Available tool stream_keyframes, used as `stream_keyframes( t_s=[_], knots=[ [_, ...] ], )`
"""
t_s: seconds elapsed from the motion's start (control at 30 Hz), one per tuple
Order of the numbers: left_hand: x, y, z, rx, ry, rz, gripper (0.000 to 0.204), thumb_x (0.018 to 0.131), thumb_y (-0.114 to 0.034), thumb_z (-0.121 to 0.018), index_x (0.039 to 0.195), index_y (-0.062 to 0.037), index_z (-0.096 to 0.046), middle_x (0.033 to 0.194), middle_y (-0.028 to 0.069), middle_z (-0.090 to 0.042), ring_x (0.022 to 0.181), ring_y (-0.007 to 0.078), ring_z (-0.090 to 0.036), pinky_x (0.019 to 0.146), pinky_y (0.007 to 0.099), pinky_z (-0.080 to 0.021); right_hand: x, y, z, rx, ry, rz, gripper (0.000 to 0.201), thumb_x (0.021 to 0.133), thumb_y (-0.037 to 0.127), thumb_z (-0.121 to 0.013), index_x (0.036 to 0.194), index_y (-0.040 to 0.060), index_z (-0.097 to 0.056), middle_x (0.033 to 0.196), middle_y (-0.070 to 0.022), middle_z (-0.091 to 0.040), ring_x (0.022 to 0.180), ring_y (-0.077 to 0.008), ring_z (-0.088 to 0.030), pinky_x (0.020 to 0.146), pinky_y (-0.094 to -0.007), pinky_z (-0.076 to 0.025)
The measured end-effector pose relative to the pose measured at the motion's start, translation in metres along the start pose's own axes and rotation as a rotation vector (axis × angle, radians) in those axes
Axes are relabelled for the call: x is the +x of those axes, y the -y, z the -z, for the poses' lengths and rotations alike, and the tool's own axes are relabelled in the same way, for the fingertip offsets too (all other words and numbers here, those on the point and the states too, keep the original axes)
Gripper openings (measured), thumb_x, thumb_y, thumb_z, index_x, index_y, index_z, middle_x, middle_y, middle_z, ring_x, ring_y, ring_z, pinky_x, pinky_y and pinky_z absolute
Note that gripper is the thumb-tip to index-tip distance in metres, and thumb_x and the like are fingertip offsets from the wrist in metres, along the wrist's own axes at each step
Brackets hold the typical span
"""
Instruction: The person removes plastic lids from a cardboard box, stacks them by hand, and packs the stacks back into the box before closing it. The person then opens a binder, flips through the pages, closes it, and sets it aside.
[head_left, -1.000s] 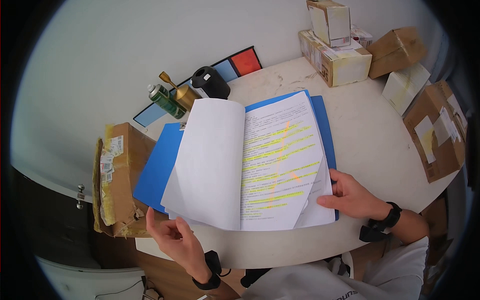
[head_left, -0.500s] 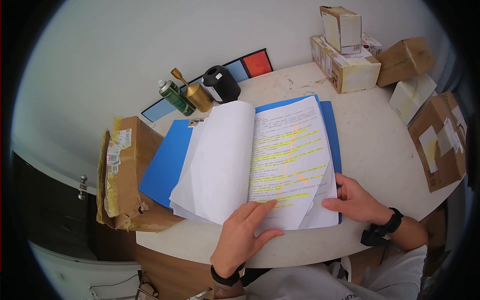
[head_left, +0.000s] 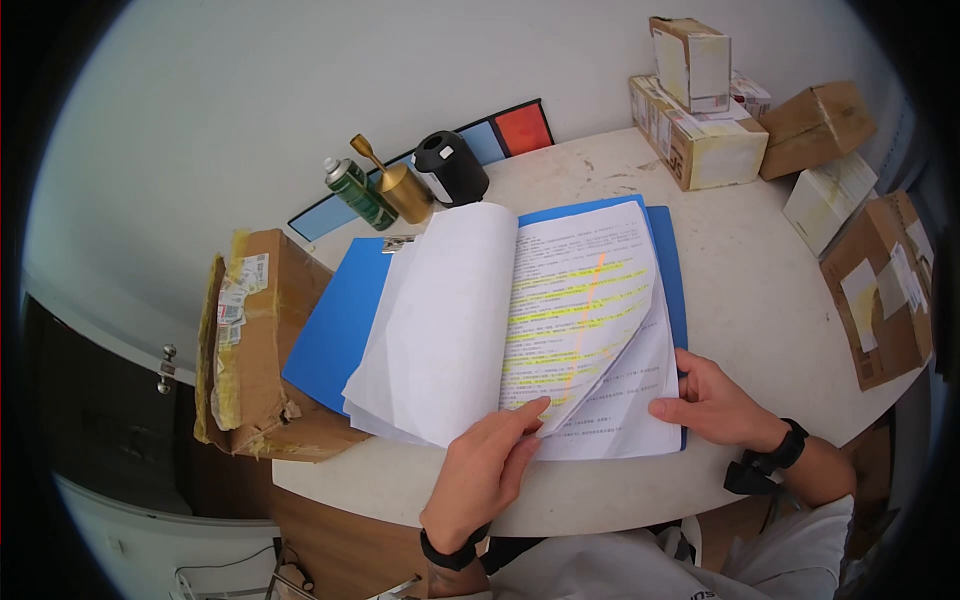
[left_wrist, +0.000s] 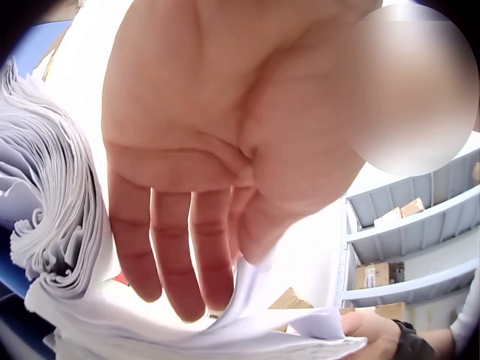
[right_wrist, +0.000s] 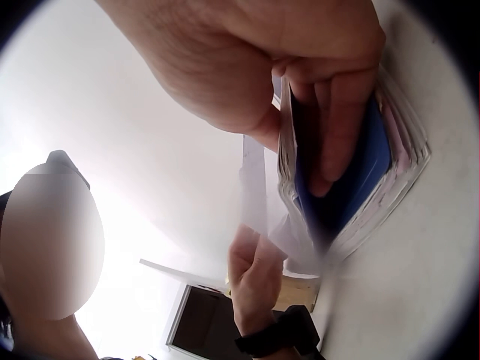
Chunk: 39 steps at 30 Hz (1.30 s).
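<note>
A blue clip folder [head_left: 340, 335] lies open on the white table, with a metal clip [head_left: 400, 243] at its top left. Turned-back pages [head_left: 450, 330] curl over its left side. My left hand [head_left: 482, 472] pinches the lower edge of a printed sheet [head_left: 560, 315] marked in yellow and orange; its right corner is lifted, showing another printed page [head_left: 640, 390] underneath. At the right edge, my right hand [head_left: 722, 402] grips the stack, thumb on the paper. In the right wrist view its fingers [right_wrist: 337, 139] reach beneath the pages along the blue cover [right_wrist: 371, 161].
A torn cardboard box [head_left: 275, 340] stands left of the folder. Behind are a green spray can [head_left: 358, 192], a brass-coloured container [head_left: 405, 192] and a black canister [head_left: 455, 168]. Several parcels [head_left: 700, 145] are piled at the back right, and a carton [head_left: 875, 290] sits at the right edge.
My left hand has come from left of the pages to the sheet's bottom edge and pinched it. The sheet's lower right corner has lifted and curled leftward. My right hand keeps its grip.
</note>
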<state>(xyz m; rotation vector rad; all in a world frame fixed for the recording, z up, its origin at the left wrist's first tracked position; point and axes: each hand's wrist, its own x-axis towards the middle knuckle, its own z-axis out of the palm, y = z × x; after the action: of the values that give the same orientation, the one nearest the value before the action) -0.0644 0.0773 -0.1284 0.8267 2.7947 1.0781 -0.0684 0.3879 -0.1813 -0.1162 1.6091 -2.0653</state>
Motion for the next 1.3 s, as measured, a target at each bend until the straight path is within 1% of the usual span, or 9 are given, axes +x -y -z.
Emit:
stream_keyframes(
  t_s=[0.1,0.2,0.37,0.53,0.63,0.93,1.1,1.23,1.3],
  knots=[
    [-0.006,0.000,-0.003,-0.010,-0.180,0.070,0.049,0.090,0.001,-0.070,0.138,-0.0068,-0.063,0.088,0.0138,-0.070,0.077,0.0312,-0.070,0.074,0.0353,-0.057,0.000,0.001,-0.001,-0.009,-0.005,0.002,0.061,0.101,0.004,-0.068,0.152,-0.0036,-0.036,0.137,-0.0132,-0.065,0.118,-0.0154,-0.067,0.100,-0.0311,-0.056],
    [-0.016,0.010,0.002,-0.142,-0.542,0.317,0.055,0.090,0.006,-0.063,0.144,0.0005,-0.055,0.071,0.0059,-0.063,0.062,0.0124,-0.061,0.063,0.0278,-0.051,0.001,-0.002,-0.002,0.010,-0.012,0.058,0.058,0.101,0.007,-0.067,0.148,-0.0075,-0.037,0.133,-0.0172,-0.065,0.111,-0.0175,-0.070,0.094,-0.0310,-0.058],
    [-0.031,0.014,0.027,0.149,-1.083,0.399,0.061,0.087,0.005,-0.067,0.146,0.0004,-0.052,0.081,0.0045,-0.063,0.065,0.0095,-0.057,0.062,0.0261,-0.046,0.000,-0.001,0.000,-0.012,-0.028,0.023,0.058,0.100,0.004,-0.069,0.148,-0.0063,-0.038,0.134,-0.0153,-0.066,0.114,-0.0164,-0.069,0.096,-0.0313,-0.057],
    [-0.014,-0.037,0.012,0.090,-0.359,-0.038,0.069,0.080,-0.003,-0.085,0.143,-0.0014,-0.057,0.096,0.0101,-0.067,0.078,0.0178,-0.066,0.077,0.0296,-0.053,0.001,0.005,-0.010,-0.053,-0.072,0.020,0.056,0.098,0.006,-0.071,0.144,-0.0086,-0.042,0.131,-0.0178,-0.067,0.106,-0.0172,-0.072,0.089,-0.0310,-0.060],
    [0.006,-0.032,-0.007,0.239,-0.182,-0.081,0.070,0.077,-0.007,-0.089,0.140,-0.0024,-0.061,0.095,0.0135,-0.070,0.080,0.0236,-0.070,0.080,0.0335,-0.056,0.002,0.004,-0.011,-0.072,-0.126,0.036,0.055,0.098,0.005,-0.071,0.143,-0.0085,-0.043,0.130,-0.0178,-0.067,0.104,-0.0172,-0.072,0.088,-0.0305,-0.060],
    [-0.019,0.013,0.023,0.064,-0.714,0.497,0.060,0.091,0.006,-0.064,0.149,-0.0006,-0.050,0.080,0.0033,-0.061,0.063,0.0086,-0.054,0.060,0.0252,-0.046,-0.002,0.004,-0.001,0.030,-0.020,0.049,0.065,0.097,0.001,-0.070,0.150,-0.0068,-0.034,0.136,-0.0181,-0.063,0.113,-0.0185,-0.069,0.092,-0.0319,-0.058],
    [-0.031,0.001,0.021,0.187,-0.916,0.344,0.057,0.088,0.004,-0.067,0.143,-0.0001,-0.054,0.083,0.0029,-0.061,0.068,0.0081,-0.052,0.064,0.0248,-0.043,-0.003,0.015,0.002,-0.012,0.085,-0.050,0.077,0.094,-0.006,-0.070,0.157,-0.0038,-0.026,0.139,-0.0160,-0.062,0.118,-0.0192,-0.068,0.097,-0.0326,-0.058],
    [-0.011,-0.029,0.006,0.100,-0.209,-0.028,0.062,0.078,-0.012,-0.088,0.134,-0.0030,-0.064,0.103,0.0127,-0.069,0.091,0.0264,-0.069,0.079,0.0363,-0.055,0.004,0.004,-0.007,-0.012,-0.003,0.001,0.071,0.095,-0.002,-0.071,0.153,-0.0063,-0.029,0.140,-0.0192,-0.059,0.116,-0.0205,-0.067,0.096,-0.0340,-0.058],
    [0.003,-0.032,-0.006,0.144,-0.163,-0.052,0.063,0.078,-0.012,-0.088,0.135,-0.0041,-0.064,0.106,0.0122,-0.069,0.093,0.0270,-0.069,0.080,0.0372,-0.055,0.004,0.004,-0.013,-0.021,-0.076,0.029,0.070,0.095,-0.001,-0.072,0.152,-0.0067,-0.030,0.140,-0.0195,-0.059,0.117,-0.0205,-0.067,0.096,-0.0341,-0.058]
  ],
)
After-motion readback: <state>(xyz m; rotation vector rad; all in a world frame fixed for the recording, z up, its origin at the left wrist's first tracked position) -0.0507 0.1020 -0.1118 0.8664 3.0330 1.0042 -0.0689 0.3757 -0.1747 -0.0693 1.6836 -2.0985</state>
